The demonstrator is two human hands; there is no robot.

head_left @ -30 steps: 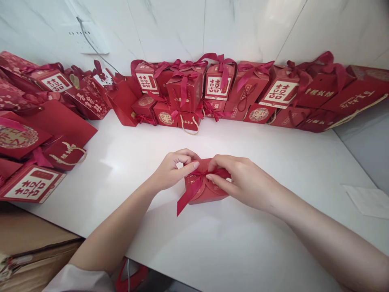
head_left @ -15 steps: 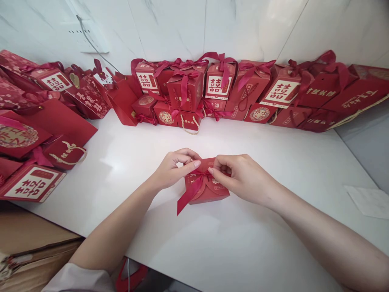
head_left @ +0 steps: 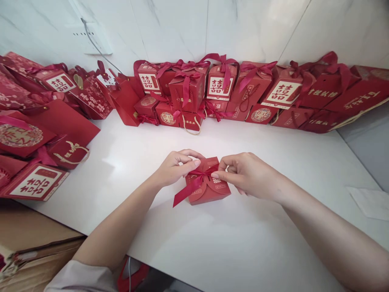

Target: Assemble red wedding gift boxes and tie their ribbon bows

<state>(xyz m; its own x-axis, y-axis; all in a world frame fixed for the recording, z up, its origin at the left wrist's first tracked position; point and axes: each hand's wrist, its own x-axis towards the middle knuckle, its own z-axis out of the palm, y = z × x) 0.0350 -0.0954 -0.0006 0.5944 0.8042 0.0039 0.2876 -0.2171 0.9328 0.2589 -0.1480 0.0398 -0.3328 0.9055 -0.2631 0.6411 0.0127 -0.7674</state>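
Note:
A small red gift box (head_left: 209,195) with gold print and curved top flaps sits on the white table in front of me. Around its top runs a dark red ribbon (head_left: 185,193), knotted at the middle, with one tail hanging over the near left edge. My left hand (head_left: 179,166) is at the box's left side, thumb and fingers closed on the ribbon beside the knot. To the right of the knot, my right hand (head_left: 243,174) pinches the ribbon between thumb and forefinger; its other fingers are curled.
Red gift boxes (head_left: 221,83) with ribbons stand stacked along the tiled wall. More red boxes and bags (head_left: 39,178) crowd the left side. A white paper (head_left: 369,202) lies at the right; a cardboard box (head_left: 36,247) stands below the table's left edge. A cable (head_left: 94,44) hangs from a wall socket.
My right hand has drawn slightly to the right with the ribbon. The ribbon's free tail has swung a little to the left. My left hand stays by the knot.

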